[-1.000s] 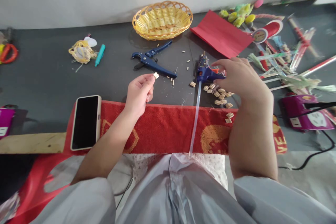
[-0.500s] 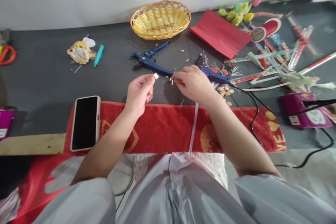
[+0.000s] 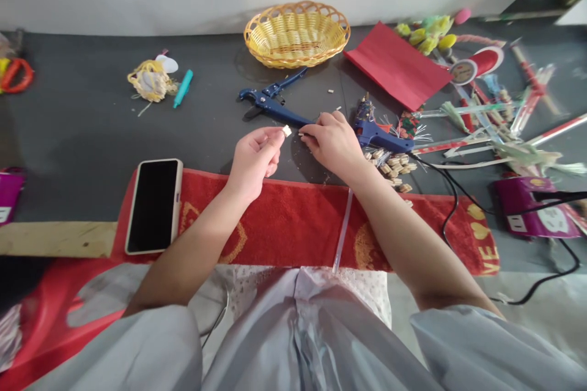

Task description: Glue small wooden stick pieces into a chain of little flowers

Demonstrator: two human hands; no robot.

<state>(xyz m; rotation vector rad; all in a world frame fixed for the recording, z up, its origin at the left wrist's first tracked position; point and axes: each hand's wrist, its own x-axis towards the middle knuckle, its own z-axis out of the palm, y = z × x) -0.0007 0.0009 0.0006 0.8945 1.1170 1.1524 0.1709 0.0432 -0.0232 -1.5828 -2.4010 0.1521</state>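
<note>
My left hand [image 3: 257, 160] is closed, pinching a small cream-coloured block [image 3: 287, 131] between thumb and fingertips, just above the table. Close by on its right, my right hand [image 3: 334, 142] has its fingertips pressed together on a tiny pale stick piece [image 3: 301, 133]. The two held pieces are apart. Behind the hands lies a blue-handled cutter [image 3: 275, 107], its near handle end reaching my right fingers. A blue glue gun [image 3: 383, 137] rests just right of my right hand, beside a pile of small wooden pieces [image 3: 398, 165].
A wicker basket [image 3: 298, 63] stands at the back beside red paper [image 3: 398, 67]. Ribbon, straws and tassels clutter the right, with a purple box [image 3: 534, 208]. A phone [image 3: 153, 206] lies on the red towel [image 3: 284, 220]. A teal marker [image 3: 183, 88] and yarn bundle [image 3: 152, 80] sit left.
My right hand has lifted from the table and moved left toward my left hand, a tiny stick piece now in its fingertips. My left hand keeps its block. The view has shifted slightly.
</note>
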